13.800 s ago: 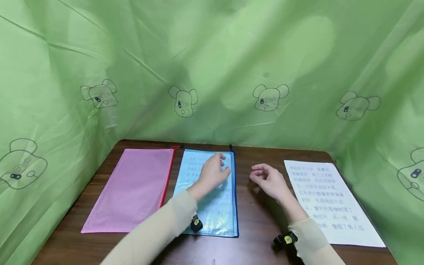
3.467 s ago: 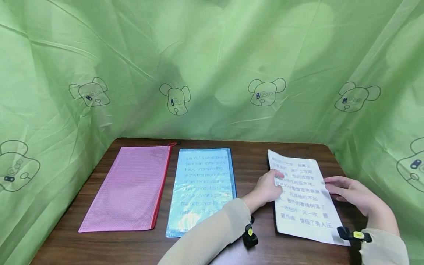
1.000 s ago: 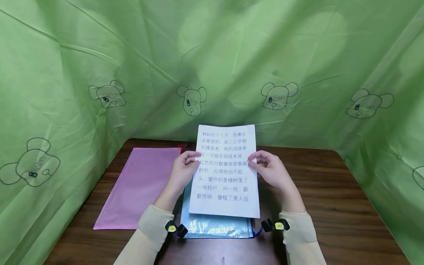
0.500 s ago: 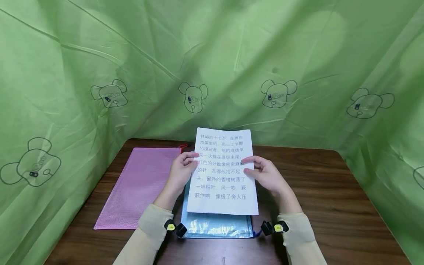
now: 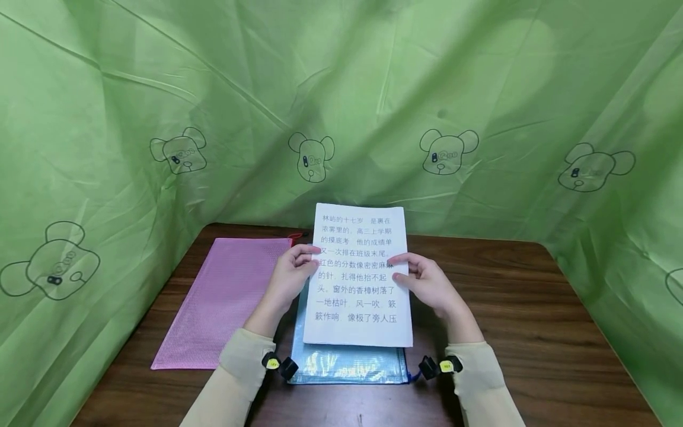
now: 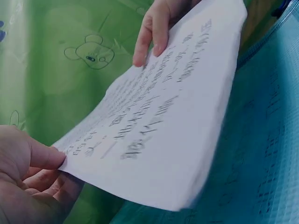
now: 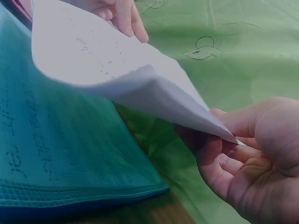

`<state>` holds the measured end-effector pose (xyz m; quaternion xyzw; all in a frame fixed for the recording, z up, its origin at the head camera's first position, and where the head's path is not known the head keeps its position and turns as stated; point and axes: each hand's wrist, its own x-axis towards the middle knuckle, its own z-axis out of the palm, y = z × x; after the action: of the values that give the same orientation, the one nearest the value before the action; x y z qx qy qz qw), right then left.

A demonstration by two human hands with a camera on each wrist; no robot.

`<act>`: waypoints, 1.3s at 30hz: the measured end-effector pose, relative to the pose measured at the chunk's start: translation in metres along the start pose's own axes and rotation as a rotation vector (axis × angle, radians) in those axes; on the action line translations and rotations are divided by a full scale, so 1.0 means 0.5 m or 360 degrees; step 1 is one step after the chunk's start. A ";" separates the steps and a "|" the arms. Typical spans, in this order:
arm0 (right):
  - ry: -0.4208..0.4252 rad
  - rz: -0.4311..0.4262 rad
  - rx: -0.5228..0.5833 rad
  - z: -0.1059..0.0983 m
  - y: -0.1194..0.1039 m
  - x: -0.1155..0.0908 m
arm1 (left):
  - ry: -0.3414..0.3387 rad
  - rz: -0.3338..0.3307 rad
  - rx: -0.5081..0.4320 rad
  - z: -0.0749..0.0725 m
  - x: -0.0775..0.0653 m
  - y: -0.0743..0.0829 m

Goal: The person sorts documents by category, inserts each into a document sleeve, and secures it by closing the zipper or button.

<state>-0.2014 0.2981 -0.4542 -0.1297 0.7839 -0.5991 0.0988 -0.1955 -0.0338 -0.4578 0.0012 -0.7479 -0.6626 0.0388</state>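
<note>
Both hands hold up a white printed paper (image 5: 357, 302) covered in lines of Chinese characters. My left hand (image 5: 288, 274) pinches its left edge, thumb on the printed face as the left wrist view shows. On the opposite edge, my right hand (image 5: 431, 284) pinches it between thumb and fingers. The paper is raised and bows slightly in the right wrist view. Below it lies a blue mesh zip pouch (image 5: 349, 366), mostly covered in the head view. Text shows through the pouch (image 7: 28, 140) in the right wrist view.
A pink mesh zip pouch (image 5: 224, 302) with a red zip edge lies left of the blue one, partly behind the left hand. The dark wooden table (image 5: 533, 320) extends to the right. A green curtain (image 5: 373, 89) with bear-face prints hangs around its back and sides.
The paper, earlier lying at the table's right, is lifted over the blue pouch between both hands. Over the last second it shifts slightly left, and the right fingers reach farther over its edge.
</note>
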 end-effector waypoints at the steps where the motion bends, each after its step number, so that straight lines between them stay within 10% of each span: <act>1: 0.0002 0.0003 -0.0005 0.000 0.001 0.001 | -0.0008 -0.0003 0.0007 -0.002 0.002 -0.001; 15: 0.0002 0.0011 0.0026 0.005 0.011 -0.001 | -0.0179 0.0096 0.0152 -0.053 0.010 -0.008; 27: -0.0039 0.0063 0.0002 0.002 0.031 0.003 | -0.0349 0.0129 0.0850 -0.193 0.024 -0.050; 39: -0.0059 0.0067 0.0000 0.003 0.037 0.008 | -0.0400 0.0048 0.1092 -0.202 0.027 -0.105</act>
<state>-0.2063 0.3001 -0.4724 -0.1243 0.7844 -0.5944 0.1261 -0.2052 -0.1412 -0.4968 -0.0783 -0.9256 -0.3674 -0.0464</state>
